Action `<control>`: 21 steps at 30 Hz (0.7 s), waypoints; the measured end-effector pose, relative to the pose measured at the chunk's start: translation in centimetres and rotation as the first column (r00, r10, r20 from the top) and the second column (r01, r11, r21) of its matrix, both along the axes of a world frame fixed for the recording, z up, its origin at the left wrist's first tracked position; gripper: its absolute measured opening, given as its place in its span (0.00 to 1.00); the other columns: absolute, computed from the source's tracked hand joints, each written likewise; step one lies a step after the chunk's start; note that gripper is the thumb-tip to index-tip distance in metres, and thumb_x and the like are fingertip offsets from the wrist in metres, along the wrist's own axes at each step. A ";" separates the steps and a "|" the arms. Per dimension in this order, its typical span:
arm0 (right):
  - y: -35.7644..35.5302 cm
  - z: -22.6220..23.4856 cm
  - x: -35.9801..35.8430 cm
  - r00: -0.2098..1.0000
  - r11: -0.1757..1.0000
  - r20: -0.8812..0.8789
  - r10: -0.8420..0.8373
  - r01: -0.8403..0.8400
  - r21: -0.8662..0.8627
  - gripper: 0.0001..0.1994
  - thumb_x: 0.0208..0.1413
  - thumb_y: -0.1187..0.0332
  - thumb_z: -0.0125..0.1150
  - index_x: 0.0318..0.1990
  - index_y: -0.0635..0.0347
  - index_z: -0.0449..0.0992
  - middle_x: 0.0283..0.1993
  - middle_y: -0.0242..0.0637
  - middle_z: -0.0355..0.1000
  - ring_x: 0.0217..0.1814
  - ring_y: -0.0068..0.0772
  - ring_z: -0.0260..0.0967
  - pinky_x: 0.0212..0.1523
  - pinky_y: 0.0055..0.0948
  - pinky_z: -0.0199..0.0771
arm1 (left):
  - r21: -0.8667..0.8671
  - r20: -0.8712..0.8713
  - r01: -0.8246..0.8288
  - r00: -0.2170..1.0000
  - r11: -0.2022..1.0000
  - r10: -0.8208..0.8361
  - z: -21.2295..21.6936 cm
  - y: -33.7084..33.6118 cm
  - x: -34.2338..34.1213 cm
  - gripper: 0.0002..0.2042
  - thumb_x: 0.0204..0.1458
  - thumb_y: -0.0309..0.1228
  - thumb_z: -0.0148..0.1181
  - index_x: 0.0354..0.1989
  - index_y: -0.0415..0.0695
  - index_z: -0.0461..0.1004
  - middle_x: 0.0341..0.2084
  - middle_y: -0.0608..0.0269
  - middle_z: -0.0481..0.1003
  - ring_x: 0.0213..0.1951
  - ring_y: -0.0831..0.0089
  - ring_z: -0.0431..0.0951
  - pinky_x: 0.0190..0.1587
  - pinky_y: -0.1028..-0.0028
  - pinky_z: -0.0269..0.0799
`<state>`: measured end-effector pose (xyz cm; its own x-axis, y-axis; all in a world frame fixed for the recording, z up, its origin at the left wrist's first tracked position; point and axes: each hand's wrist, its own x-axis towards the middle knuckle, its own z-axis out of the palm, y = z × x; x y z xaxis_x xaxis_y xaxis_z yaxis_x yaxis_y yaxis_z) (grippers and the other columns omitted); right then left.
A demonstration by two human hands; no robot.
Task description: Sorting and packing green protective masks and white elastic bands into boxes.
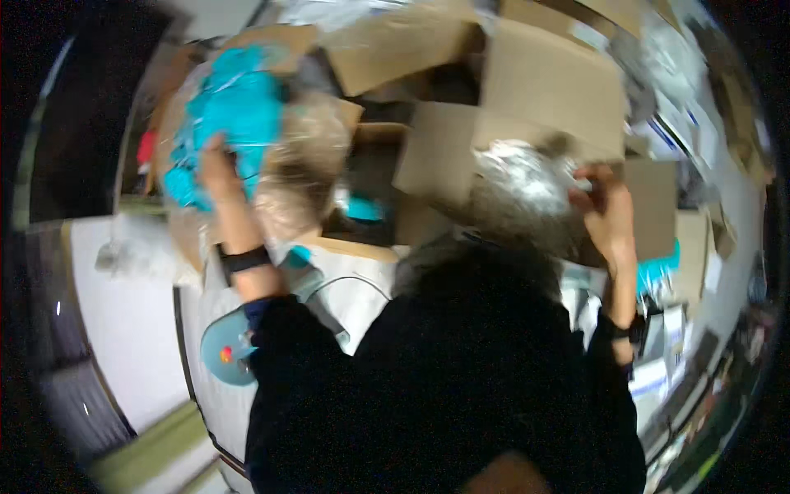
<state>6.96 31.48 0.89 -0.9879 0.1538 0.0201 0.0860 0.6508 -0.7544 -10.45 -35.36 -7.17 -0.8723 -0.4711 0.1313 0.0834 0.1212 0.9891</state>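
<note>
At the far left, my left hand [220,169] reaches onto a heap of bright teal pieces [239,95] that look wrapped in thin plastic. Motion blurs its fingers, so their grip cannot be made out. To the right, my right hand [607,206] has its fingers curled in at the edge of a shiny clear plastic bag [527,177]. That bag lies in a cardboard box [551,78] with raised flaps. Crumpled clear plastic [304,156] lies right of the teal heap.
Between my hands stands an open cardboard box [374,132] with a teal piece [362,209] inside. A round light-blue dish [222,354] with small coloured bits sits left of my body. More teal packs [658,267] and flat boxes [654,375] are at the right.
</note>
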 end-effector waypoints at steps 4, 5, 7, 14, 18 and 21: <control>2.4 0.0 -0.6 0.977 0.987 0.212 0.037 -0.068 0.143 0.12 0.54 0.75 0.62 0.46 0.64 0.73 0.40 0.44 0.77 0.42 0.32 0.76 0.41 0.29 0.74 | -0.107 0.154 -0.129 0.977 0.986 0.144 2.6 4.1 -4.3 0.23 0.57 0.38 0.58 0.59 0.41 0.68 0.53 0.60 0.73 0.51 0.66 0.74 0.45 0.70 0.71; 2.4 0.4 -1.2 0.953 0.943 0.296 0.067 -0.157 0.293 0.14 0.55 0.71 0.63 0.48 0.64 0.72 0.42 0.47 0.77 0.43 0.37 0.77 0.42 0.32 0.75 | -0.320 0.098 -0.173 0.972 0.931 0.214 4.1 7.0 -3.5 0.24 0.54 0.36 0.62 0.59 0.43 0.68 0.53 0.61 0.73 0.51 0.67 0.75 0.45 0.70 0.72; 2.6 0.3 -2.1 0.868 0.845 0.495 0.017 -0.278 0.458 0.23 0.54 0.62 0.65 0.54 0.63 0.68 0.46 0.50 0.76 0.48 0.45 0.75 0.48 0.35 0.74 | -0.483 -0.069 0.130 0.980 0.866 -0.186 7.0 21.0 -1.1 0.19 0.53 0.31 0.64 0.54 0.42 0.73 0.50 0.63 0.76 0.47 0.71 0.77 0.44 0.74 0.73; 2.6 -4.2 -5.8 0.667 0.790 0.745 0.027 -0.470 0.393 0.52 0.49 0.39 0.62 0.68 0.71 0.46 0.72 0.59 0.41 0.75 0.50 0.41 0.72 0.39 0.49 | -0.846 0.194 0.532 0.265 -0.024 -0.944 5.2 40.9 12.1 0.18 0.45 0.36 0.67 0.45 0.47 0.75 0.34 0.59 0.76 0.39 0.61 0.77 0.49 0.64 0.67; 4.4 -13.8 -3.4 0.787 0.675 0.576 0.220 -0.549 0.493 0.49 0.46 0.41 0.66 0.66 0.69 0.52 0.69 0.59 0.47 0.70 0.54 0.49 0.70 0.44 0.52 | -0.897 0.217 0.419 0.145 -0.139 -0.965 0.6 42.1 15.8 0.03 0.43 0.29 0.63 0.25 0.49 0.74 0.23 0.66 0.74 0.32 0.73 0.76 0.45 0.68 0.66; 2.4 -17.1 -0.1 0.951 0.941 0.204 0.234 -0.274 0.199 0.33 0.48 0.54 0.66 0.57 0.64 0.64 0.57 0.49 0.62 0.54 0.48 0.63 0.59 0.38 0.65 | -0.875 0.266 0.452 0.156 -0.171 -0.951 1.9 42.6 16.4 0.01 0.42 0.29 0.60 0.23 0.50 0.75 0.21 0.67 0.74 0.32 0.73 0.76 0.44 0.67 0.66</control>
